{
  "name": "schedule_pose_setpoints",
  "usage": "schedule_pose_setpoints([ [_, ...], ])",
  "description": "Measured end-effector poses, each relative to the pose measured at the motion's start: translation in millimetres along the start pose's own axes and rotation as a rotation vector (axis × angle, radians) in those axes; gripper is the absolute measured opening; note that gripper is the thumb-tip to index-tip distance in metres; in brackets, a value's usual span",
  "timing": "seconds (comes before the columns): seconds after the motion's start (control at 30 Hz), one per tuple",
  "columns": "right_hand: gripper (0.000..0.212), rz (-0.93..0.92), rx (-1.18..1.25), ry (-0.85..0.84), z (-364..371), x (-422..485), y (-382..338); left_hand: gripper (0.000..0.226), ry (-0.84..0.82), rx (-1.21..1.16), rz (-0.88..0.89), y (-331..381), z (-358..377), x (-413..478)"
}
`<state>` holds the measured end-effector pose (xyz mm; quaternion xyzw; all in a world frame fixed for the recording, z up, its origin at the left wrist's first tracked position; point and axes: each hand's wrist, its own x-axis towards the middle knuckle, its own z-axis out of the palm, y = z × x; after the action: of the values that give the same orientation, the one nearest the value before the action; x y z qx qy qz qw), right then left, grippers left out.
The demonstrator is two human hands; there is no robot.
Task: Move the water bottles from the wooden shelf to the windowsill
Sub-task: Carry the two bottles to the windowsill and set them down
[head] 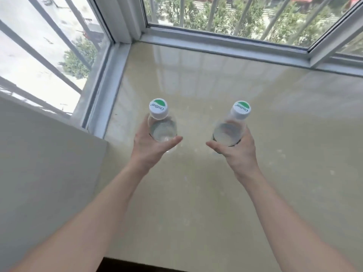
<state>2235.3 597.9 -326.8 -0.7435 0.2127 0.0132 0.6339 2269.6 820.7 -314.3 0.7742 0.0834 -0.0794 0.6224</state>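
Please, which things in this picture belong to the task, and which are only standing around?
Belongs to the job: left bottle in the left hand, right bottle in the right hand, windowsill.
Only around: window frame, outside bars, wall.

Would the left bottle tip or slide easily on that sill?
Likely weighty and fairly steady: the left bottle seems to hold water. The glossy sill may let it slide if nudged. Its smooth clear wall might slip in a loose grip.
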Motion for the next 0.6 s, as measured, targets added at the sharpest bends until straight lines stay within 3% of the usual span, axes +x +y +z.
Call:
schedule_pose_setpoints([
  [0.4, 0.064, -0.059, -0.065, 0.058, 37.9, 27.6, 41.3, 0.071, -0.022, 0.108, 0.026, -44.6, 13.7, 31.0],
  [0.6, 0.065, -0.005, -0.1, 0.046, 34.8, 30.6, 56.6, 0.069, -0.082, 0.178, 0.02, -58.3, 6.7, 35.0],
])
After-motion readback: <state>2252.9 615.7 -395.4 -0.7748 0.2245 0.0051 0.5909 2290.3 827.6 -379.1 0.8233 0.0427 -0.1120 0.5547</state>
